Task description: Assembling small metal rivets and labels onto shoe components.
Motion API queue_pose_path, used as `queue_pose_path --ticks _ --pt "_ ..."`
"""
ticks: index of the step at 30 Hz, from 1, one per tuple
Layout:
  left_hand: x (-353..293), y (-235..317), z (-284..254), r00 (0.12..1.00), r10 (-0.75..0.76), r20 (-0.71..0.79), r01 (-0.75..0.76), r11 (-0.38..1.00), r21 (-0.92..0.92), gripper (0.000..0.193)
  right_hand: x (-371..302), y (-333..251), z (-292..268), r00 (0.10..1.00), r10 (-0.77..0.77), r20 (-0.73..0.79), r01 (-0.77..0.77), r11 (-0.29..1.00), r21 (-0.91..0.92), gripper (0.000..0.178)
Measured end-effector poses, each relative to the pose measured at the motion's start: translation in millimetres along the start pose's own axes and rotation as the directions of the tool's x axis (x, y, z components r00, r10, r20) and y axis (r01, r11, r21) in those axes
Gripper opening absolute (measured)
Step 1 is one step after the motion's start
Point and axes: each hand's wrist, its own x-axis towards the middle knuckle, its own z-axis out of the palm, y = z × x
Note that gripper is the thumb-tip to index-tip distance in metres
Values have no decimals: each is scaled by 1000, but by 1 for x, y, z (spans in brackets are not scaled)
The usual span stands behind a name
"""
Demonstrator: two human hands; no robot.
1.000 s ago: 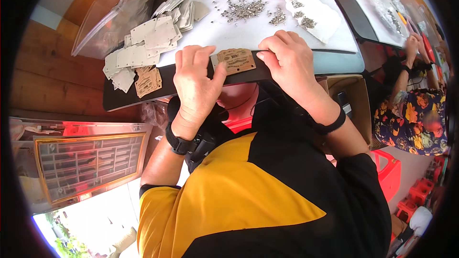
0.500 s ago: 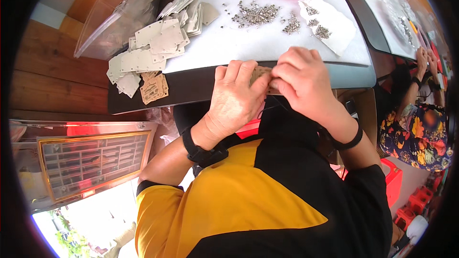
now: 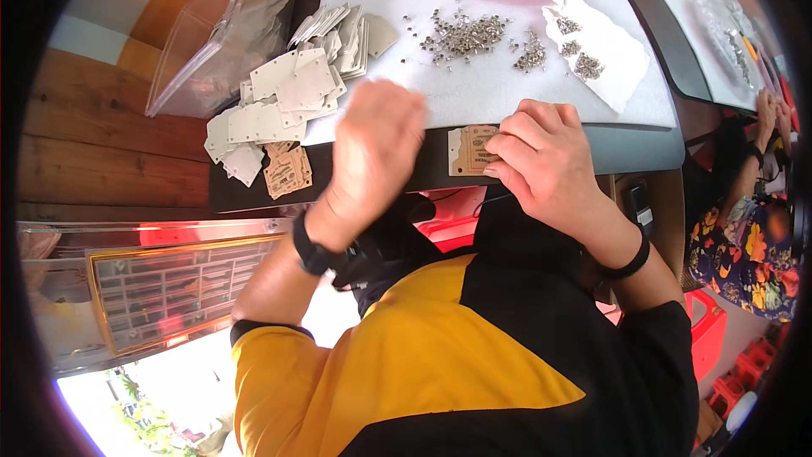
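Now the right hand (image 3: 548, 159) has its fingers pinching the printed brown card (image 3: 470, 151) by its three o'clock end, at the surface's (image 3: 433, 167) dark six o'clock edge; left hand (image 3: 378, 140), nine o'clock, blurred, grip impossible to tell; metal fasteners (image 3: 465, 35) at twelve.

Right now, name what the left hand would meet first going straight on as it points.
Probably the metal bits on the mat, at their left edge; the left hand is blurred and its height unclear, so it may pass above.
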Motion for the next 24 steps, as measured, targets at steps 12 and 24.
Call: queue_pose_path --ticks 12,24 --pt "35 -67 39 996 41 81 -65 946 317 6 -4 4 -25 961 116 -250 -83 987 136 15" --pt "42 -72 42 984 65 163 -113 944 309 3 -10 0 -21 929 214 -301 -132 954 269 16"
